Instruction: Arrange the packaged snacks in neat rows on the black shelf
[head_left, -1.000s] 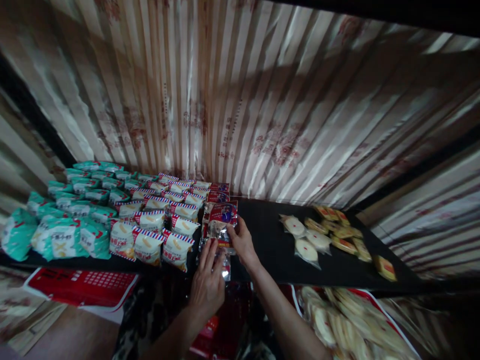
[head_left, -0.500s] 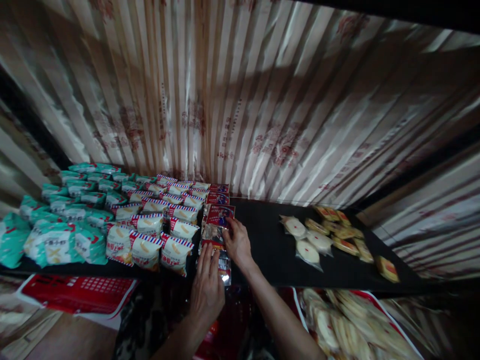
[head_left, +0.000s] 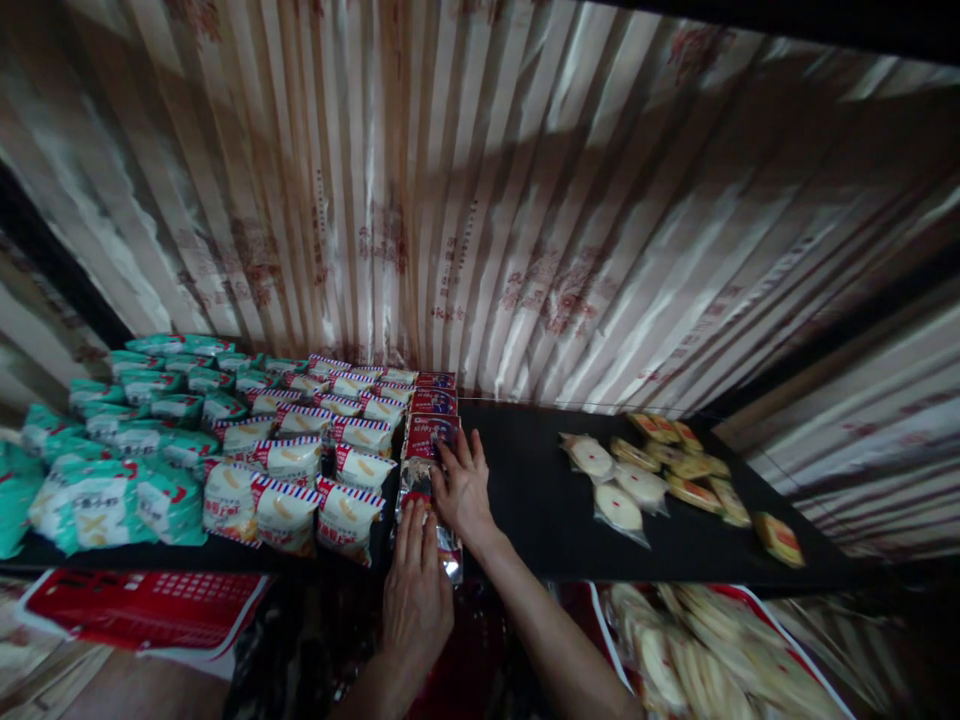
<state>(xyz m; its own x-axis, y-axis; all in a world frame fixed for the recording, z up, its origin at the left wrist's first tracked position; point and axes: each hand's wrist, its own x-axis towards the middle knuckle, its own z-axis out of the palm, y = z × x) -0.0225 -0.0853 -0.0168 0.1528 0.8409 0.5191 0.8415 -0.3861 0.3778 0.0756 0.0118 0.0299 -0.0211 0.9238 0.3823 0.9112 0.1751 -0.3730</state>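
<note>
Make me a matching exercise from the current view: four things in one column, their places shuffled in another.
Things
1. Teal packets
2. Red packets
3. Yellow packets
4. Striped, printed backdrop

Places
A. Toward the right end of the black shelf
B. Rising behind the shelf
C. At the left hand and the right hand, in a row running front to back
D. At the left end of the shelf

Right pairs: 1-D, 2-C, 3-A, 4-B
</note>
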